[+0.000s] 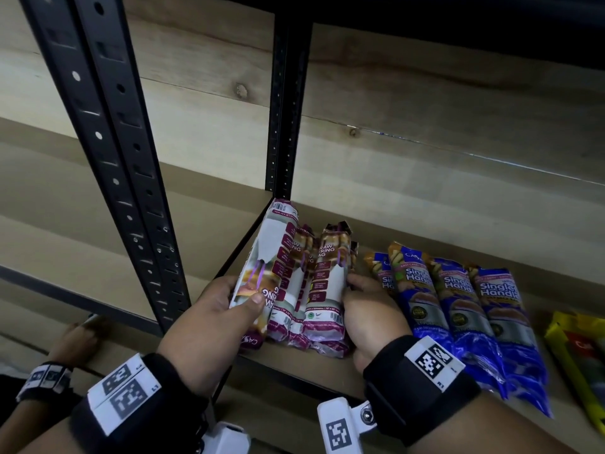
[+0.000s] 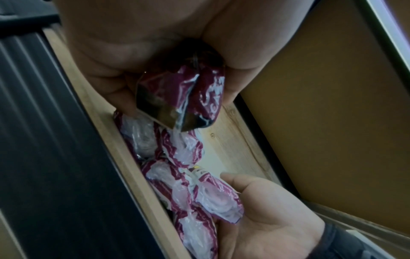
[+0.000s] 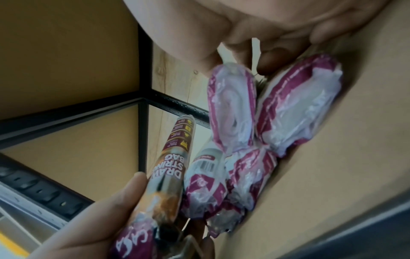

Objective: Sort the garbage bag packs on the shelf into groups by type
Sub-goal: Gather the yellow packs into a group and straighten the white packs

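Note:
Several maroon-and-white drawstring bag packs lie side by side at the shelf's left end. My left hand grips one more maroon pack, tilted against the left side of that group, thumb on top. My right hand rests against the group's right side, palm cupped and fingertips touching the rightmost pack. Several blue "Single Handle" packs lie in a row just to the right.
A yellow pack lies at the far right edge. Black perforated uprights stand left of and behind the maroon group. The brown shelf board shows bare along its front. Another hand rests at the lower left.

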